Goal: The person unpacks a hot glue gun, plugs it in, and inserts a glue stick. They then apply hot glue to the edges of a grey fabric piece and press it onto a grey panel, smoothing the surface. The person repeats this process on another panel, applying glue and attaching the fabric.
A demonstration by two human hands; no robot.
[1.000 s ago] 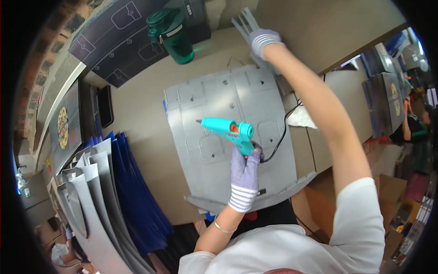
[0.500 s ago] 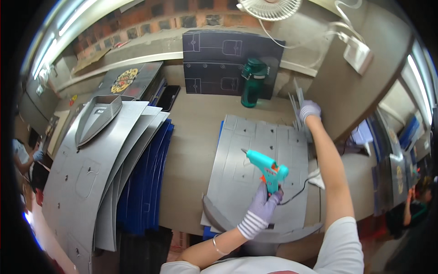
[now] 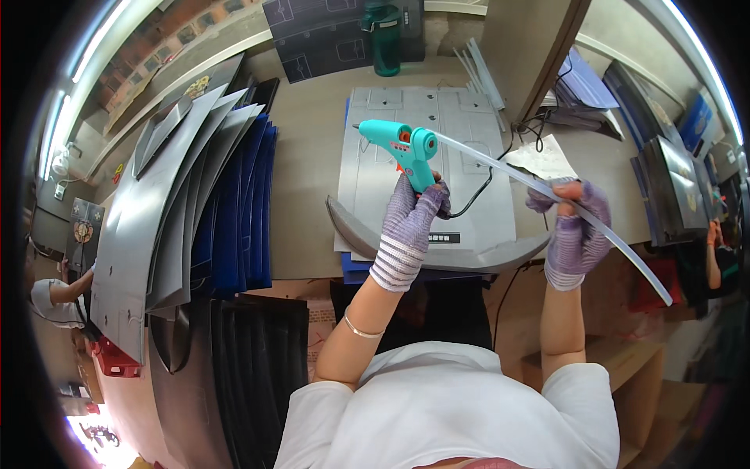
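Note:
My left hand [image 3: 410, 215], in a purple glove with white stripes, is closed round the handle of a teal hot glue gun [image 3: 391, 144]. Its nozzle points to the far left, over a grey panel [image 3: 461, 187] lying on the table. In my gloved right hand [image 3: 576, 233] I pinch a long, translucent glue stick [image 3: 633, 258]. The stick slants up leftward, and its far end meets the rear of the glue gun; whether it is inside the gun I cannot tell. A curved grey strip [image 3: 355, 228] runs along the panel's near edge.
Bent grey and blue panels [image 3: 168, 199] are stacked at the left. More glue sticks [image 3: 478, 74] lean by the upright board at the far right. A green bottle [image 3: 385, 43] stands at the back. The gun's black cord [image 3: 478, 194] trails across the panel beside a white paper [image 3: 547, 156].
My right hand has come back from the bundle of sticks at the far right with one glue stick, now at the gun's rear. The head view has tipped downward.

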